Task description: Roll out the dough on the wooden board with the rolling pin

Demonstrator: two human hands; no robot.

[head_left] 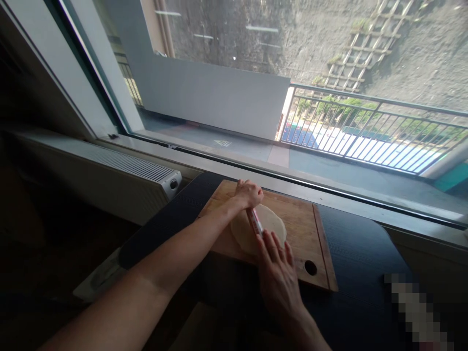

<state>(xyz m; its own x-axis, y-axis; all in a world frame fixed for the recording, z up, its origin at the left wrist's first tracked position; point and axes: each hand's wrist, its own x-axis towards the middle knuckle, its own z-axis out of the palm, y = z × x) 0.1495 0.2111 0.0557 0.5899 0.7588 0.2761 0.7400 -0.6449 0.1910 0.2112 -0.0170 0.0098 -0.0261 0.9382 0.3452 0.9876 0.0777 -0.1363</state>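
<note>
The left hand point(249, 194) closed around the far end of the printed roller point(255, 222); the right hand point(277, 268) lay flat, fingers extended, over its near end, presumably balancing pressure. The dough sheet point(273, 223) lay beneath, on the board point(302, 226).

The left forearm point(175, 258), lower left of the frame, is showing bare and tapering to the bare left hand point(249, 194) at centre; the right hand point(280, 275) and right forearm point(305, 324), lower centre, are likewise appearing bare.

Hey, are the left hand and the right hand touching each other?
Apart. The head view shows the printed stick and flat dough bare between the left hand and the right hand.
</note>
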